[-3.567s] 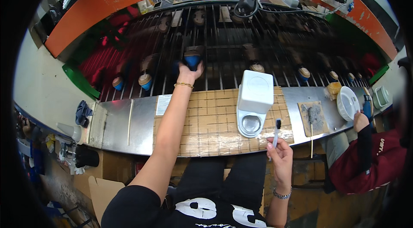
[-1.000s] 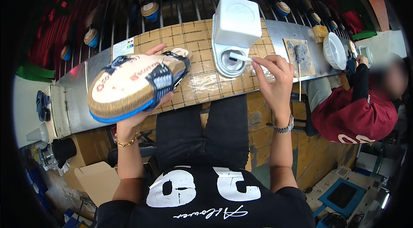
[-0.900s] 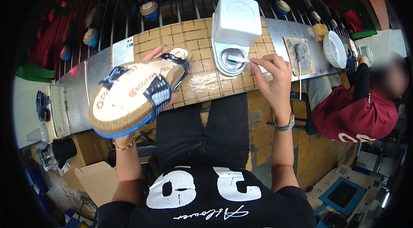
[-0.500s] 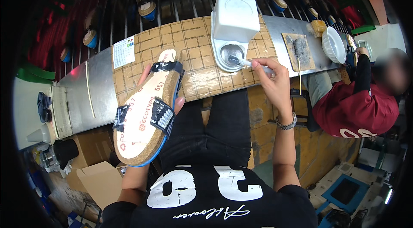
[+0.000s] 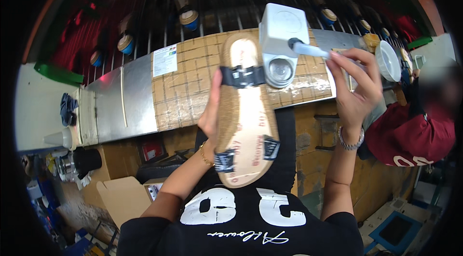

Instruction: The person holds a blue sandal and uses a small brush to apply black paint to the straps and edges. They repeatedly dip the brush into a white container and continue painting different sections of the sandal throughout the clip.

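Sandal (image 5: 248, 116) is being held above the near edge of the bench (image 5: 108, 106) and the person's lap, its pale insole facing up and its cork side showing along the left. Its long axis is running nearly straight out from the person's chest: the narrow end, crossed by a dark strap, is pointing away over the cardboard mat (image 5: 185, 96), and the broad end, with two separate strap pieces, is pointing back at the black shirt (image 5: 241, 236). The left hand (image 5: 210, 116) is holding the sandal by its left side, the grip wrapping the edge, with some fingers hiding behind the sole. The right hand (image 5: 359, 80) is pinching a brush (image 5: 312, 50) in a narrow grip by the handle's end; the dark bristles are pointing left, in front of the white dispenser (image 5: 284, 22), though I cannot tell whether they are touching it. The dispenser's round cup (image 5: 280, 69) is sitting just beside the sandal. Farther right, a white bowl (image 5: 387, 60) is standing near a co-worker in maroon (image 5: 410, 133)
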`<state>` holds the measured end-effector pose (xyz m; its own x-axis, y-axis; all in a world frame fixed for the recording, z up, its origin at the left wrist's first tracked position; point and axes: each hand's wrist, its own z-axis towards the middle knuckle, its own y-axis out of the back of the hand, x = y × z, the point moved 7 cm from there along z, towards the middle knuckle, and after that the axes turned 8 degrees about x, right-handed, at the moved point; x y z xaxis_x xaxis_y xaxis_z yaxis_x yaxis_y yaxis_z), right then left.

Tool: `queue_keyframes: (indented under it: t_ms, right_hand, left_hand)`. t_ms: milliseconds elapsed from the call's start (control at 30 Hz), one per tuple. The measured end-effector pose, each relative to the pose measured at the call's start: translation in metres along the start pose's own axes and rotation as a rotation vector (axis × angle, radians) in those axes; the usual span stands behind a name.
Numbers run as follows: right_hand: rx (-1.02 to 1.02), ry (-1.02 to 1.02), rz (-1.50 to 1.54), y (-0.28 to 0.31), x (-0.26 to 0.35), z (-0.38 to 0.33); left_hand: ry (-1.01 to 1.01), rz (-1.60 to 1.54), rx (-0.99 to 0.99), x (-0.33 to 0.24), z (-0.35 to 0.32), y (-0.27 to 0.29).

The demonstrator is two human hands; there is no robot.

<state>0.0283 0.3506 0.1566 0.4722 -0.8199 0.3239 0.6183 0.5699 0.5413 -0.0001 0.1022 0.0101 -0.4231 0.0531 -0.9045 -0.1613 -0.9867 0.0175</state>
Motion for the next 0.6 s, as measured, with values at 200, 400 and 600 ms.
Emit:
queue_keyframes:
  t_ms: [200,400,600]
  right_hand:
    - [0.092,-0.119,0.256,0.004,0.049,-0.012]
    - [0.092,-0.118,0.226,0.004,0.057,-0.008]
    - [0.009,-0.002,0.119,0.014,0.062,0.005]
  left_hand:
    - [-0.264,0.384,0.007,-0.021,0.006,-0.01]
    - [-0.317,0.439,0.066,-0.046,0.015,-0.017]
    - [-0.285,0.506,0.106,-0.067,0.018,-0.015]
